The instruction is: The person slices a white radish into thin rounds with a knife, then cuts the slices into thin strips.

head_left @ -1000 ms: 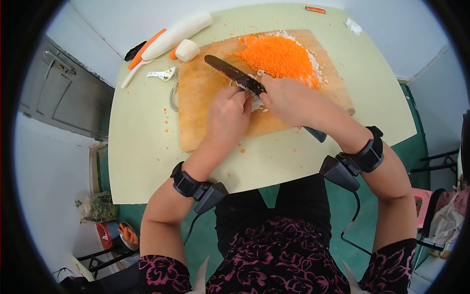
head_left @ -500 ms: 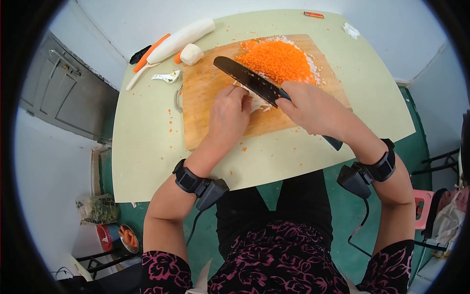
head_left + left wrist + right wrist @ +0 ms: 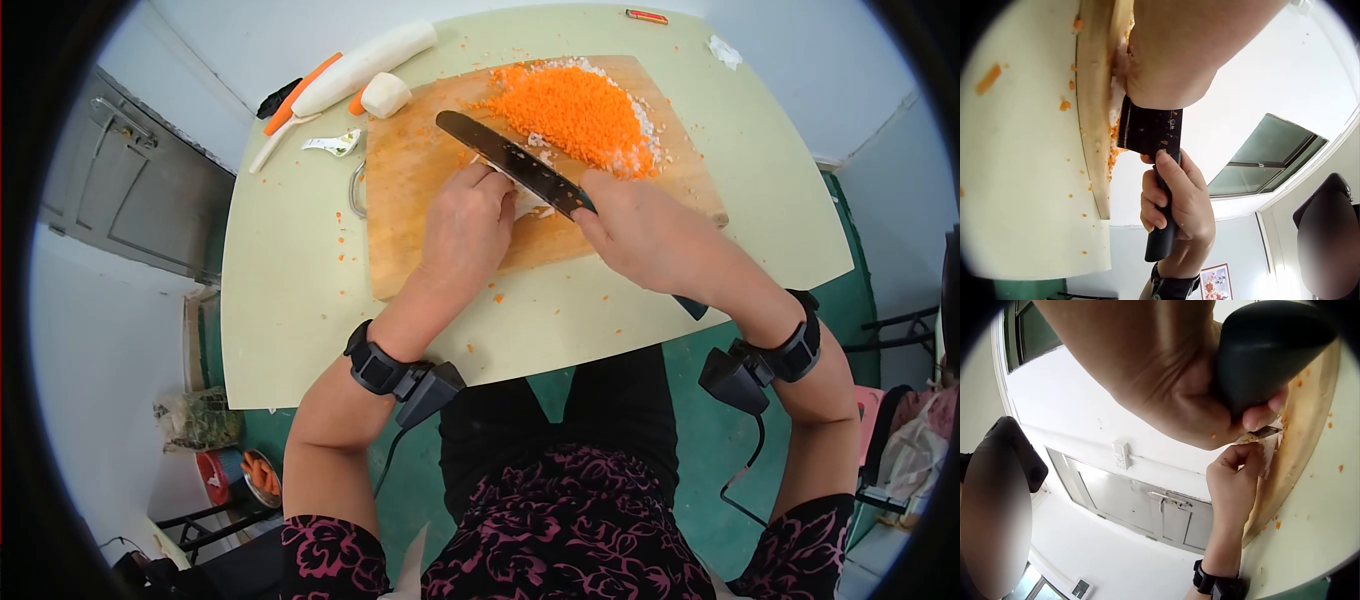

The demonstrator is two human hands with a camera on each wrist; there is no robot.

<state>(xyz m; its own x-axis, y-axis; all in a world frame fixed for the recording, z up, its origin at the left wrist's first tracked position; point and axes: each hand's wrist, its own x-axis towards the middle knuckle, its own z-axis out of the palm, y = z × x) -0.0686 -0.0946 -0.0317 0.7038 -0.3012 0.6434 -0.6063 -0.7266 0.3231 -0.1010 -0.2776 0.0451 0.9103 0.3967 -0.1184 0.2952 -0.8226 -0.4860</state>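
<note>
My right hand grips the dark handle of a broad-bladed kitchen knife. The blade slants over the wooden cutting board, its tip toward the far left. Just left of the blade, my left hand has its fingers curled down on white radish strips, partly hidden under the fingers and knife. In the right wrist view the left thumb and fingers pinch close to the white strips. Bits of orange cling to the blade in the left wrist view. Beyond the knife lies a heap of finely chopped carrot with white bits around it.
At the table's far left lie a long white radish, a carrot and a cut radish chunk. A white spoon sits beside the board's metal handle. Crumpled tissue lies at the far right.
The knife and right hand have shifted right, away from the left fingers, uncovering more white strips. The left hand stays in nearly the same place on the board.
</note>
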